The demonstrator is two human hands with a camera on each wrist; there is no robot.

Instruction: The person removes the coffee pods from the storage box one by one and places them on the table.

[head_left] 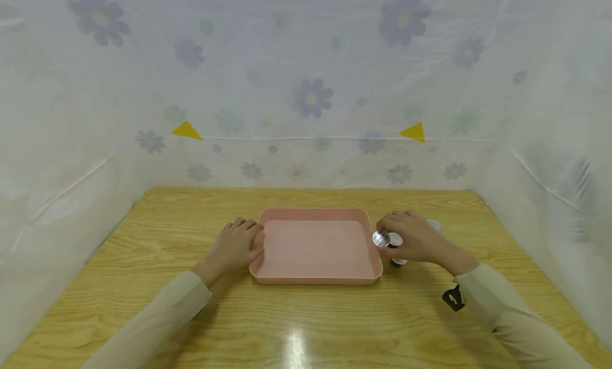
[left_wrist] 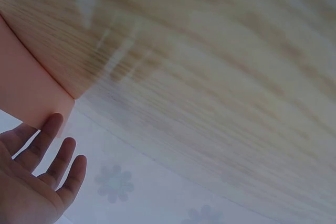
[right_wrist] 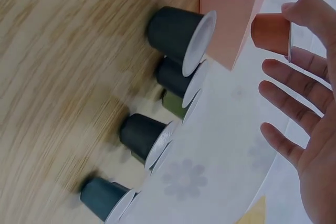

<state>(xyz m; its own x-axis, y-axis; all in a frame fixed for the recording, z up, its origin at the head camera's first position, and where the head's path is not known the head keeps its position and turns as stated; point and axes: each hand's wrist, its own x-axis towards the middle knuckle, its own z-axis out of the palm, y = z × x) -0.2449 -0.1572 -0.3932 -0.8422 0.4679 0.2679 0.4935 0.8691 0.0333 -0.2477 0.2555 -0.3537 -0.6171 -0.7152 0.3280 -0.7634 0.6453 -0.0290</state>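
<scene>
My right hand [head_left: 415,240] pinches a copper-orange coffee capsule [right_wrist: 271,31] between thumb and index finger, beside the right wall of a pink tray [head_left: 315,252]. In the head view, the capsule's silvery lid [head_left: 381,238] faces up. The other fingers of that hand are spread apart. Below it, several capsules stand on the table, among them a dark one [right_wrist: 170,32], a black one [right_wrist: 140,135], a green one [right_wrist: 173,103] and a teal one [right_wrist: 101,196]. My left hand [head_left: 234,245] rests at the tray's left rim, loosely extended fingers [left_wrist: 52,124] touching it.
The wooden table [head_left: 306,321] carries the tray in its middle. Flower-printed white sheeting [head_left: 311,50] encloses the back and sides, with two yellow triangles [head_left: 186,130] on the back. A black wrist device [head_left: 453,298] shows by the right sleeve.
</scene>
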